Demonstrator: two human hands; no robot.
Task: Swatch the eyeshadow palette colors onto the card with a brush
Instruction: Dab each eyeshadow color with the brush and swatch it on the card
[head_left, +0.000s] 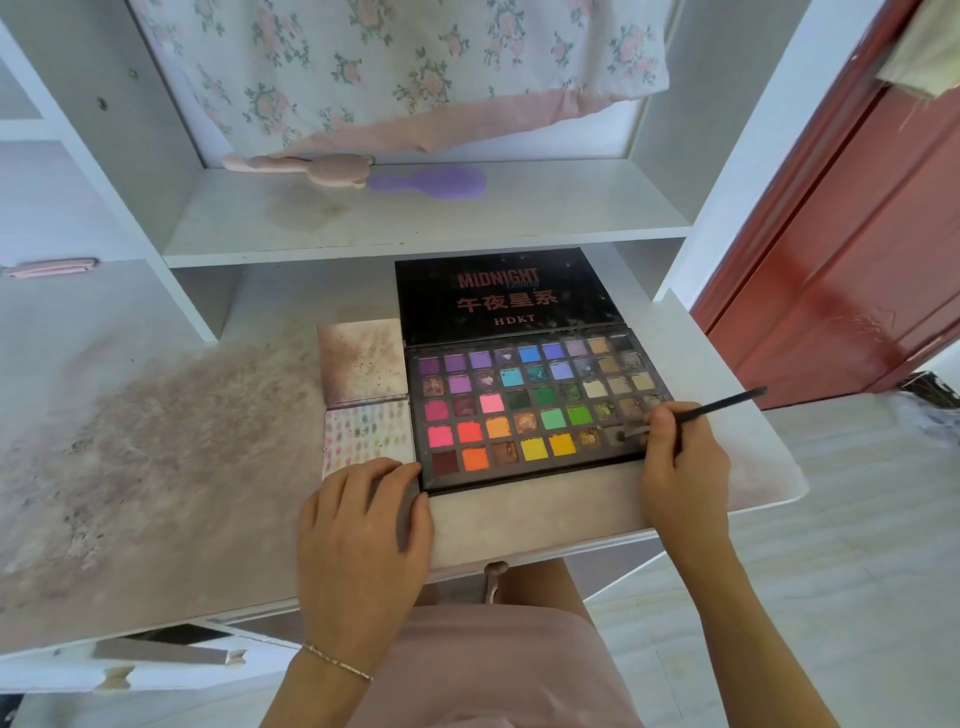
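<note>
An open eyeshadow palette (530, 405) with several rows of bright pans lies on the desk, its black lid (504, 296) flat behind it. My right hand (680, 467) holds a thin black brush (722, 405), whose tip rests in a dark pan near the palette's lower right corner. Left of the palette lies a white card (366, 434) covered with small colour swatches, and a stained card (361, 361) sits just behind it. My left hand (363, 530) presses flat on the palette's lower left corner and the card's near edge.
The desk surface (156, 441) is stained with powder on the left. A shelf (415, 223) above holds a pink comb (306, 166) and a purple brush (431, 184). Floral fabric (389, 62) hangs behind. A red door (857, 260) stands at the right.
</note>
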